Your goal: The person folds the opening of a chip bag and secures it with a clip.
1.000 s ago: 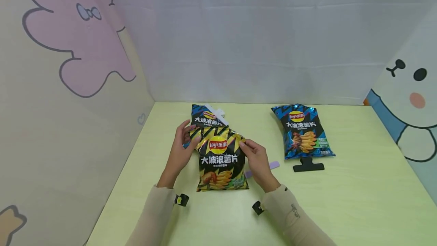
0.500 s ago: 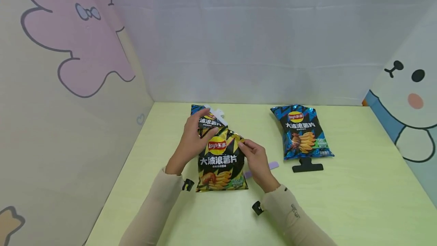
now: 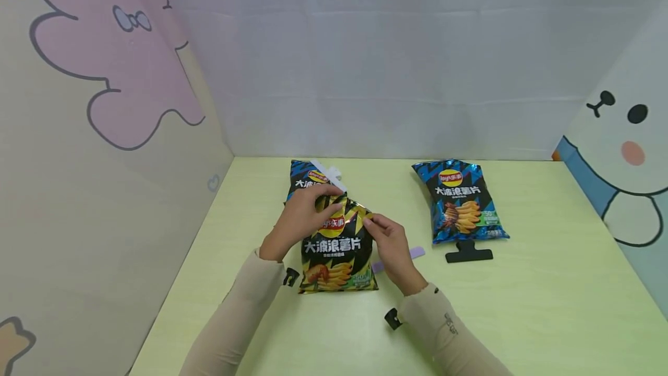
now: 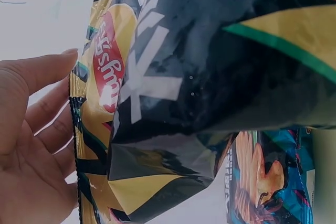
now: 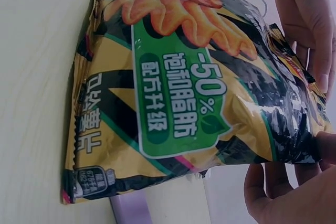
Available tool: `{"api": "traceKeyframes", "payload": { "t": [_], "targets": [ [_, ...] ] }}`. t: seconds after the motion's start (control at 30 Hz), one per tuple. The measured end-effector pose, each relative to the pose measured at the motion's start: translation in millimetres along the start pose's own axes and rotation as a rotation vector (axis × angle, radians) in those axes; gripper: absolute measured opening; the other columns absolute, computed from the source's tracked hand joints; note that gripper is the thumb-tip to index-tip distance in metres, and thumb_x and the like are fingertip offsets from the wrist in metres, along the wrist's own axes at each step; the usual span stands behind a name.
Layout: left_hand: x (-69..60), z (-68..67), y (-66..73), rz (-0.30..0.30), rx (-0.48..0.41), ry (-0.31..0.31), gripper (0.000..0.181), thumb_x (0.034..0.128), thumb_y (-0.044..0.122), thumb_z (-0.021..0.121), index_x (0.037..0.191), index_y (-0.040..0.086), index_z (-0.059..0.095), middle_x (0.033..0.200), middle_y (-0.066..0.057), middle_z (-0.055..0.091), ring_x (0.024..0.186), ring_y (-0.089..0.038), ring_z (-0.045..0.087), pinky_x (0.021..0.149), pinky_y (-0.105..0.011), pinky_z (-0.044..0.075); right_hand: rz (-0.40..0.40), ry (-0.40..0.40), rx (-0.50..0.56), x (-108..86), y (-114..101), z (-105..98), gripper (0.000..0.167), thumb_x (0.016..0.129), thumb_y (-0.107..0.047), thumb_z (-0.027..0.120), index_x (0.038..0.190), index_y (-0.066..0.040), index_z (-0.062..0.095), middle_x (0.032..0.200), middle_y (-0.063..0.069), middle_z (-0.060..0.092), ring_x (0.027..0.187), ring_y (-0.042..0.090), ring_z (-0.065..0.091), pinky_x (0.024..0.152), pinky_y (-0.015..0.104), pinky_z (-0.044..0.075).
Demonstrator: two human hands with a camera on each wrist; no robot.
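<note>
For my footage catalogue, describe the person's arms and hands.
The left sleeve and right sleeve are long and beige; the right bears a small dark marking. A small black piece juts out by each cuff. The left hand and right hand are ungloved.

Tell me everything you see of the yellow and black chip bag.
The chip bag looks like puffed, glossy foil with crimped ends, showing a Lay's logo, pictured chips and a green 50% patch. Its logo end is up, partly hiding a blue bag. The right hand pinches its upper right edge; the left hand is at its top, contact unclear.
</note>
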State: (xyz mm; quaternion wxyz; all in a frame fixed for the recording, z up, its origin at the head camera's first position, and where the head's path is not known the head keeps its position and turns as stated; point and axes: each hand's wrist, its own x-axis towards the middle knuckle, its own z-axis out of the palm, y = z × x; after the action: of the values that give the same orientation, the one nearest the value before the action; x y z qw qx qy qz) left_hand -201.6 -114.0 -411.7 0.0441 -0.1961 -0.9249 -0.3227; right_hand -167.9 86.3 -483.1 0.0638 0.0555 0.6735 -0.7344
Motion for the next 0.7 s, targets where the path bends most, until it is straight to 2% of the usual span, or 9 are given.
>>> {"api": "traceKeyframes", "payload": {
  "t": [0.13,0.4,0.7],
  "targets": [
    [0.9,-0.9,-0.1,0.006,0.005,-0.004,0.029,0.0939,0.029,0.072,0.12,0.017,0.073,0.124,-0.003,0.073,0.121,-0.023,0.066,0.104,-0.044,0.053,-0.008,-0.001,0.004,0.0,0.9,-0.3,0.026,0.103,-0.019,0.059,0.118,-0.001,0.07,0.108,0.008,0.075,0.1,0.013,0.069,0.101,0.035,0.052],
    [3.3,-0.4,-0.7,0.022,-0.006,0.011,0.022,0.0934,0.024,0.073,0.115,0.018,0.075,0.118,-0.001,0.075,0.113,-0.02,0.069,0.097,-0.041,0.057,-0.025,-0.012,0.001,-1.8,0.6,-1.0,0.025,0.103,-0.017,0.058,0.118,-0.001,0.07,0.109,0.007,0.074,0.1,0.01,0.068,0.105,0.04,0.051],
    [4.4,0.0,0.7,0.016,-0.014,0.011,0.014,0.0943,0.023,0.072,0.108,0.019,0.076,0.112,0.001,0.076,0.106,-0.017,0.069,0.092,-0.039,0.058,-0.017,-0.007,-0.003,-3.5,-0.2,-2.6,0.025,0.103,-0.016,0.058,0.119,-0.001,0.07,0.109,0.008,0.075,0.098,0.01,0.068,0.102,0.036,0.051]
  ]
}}
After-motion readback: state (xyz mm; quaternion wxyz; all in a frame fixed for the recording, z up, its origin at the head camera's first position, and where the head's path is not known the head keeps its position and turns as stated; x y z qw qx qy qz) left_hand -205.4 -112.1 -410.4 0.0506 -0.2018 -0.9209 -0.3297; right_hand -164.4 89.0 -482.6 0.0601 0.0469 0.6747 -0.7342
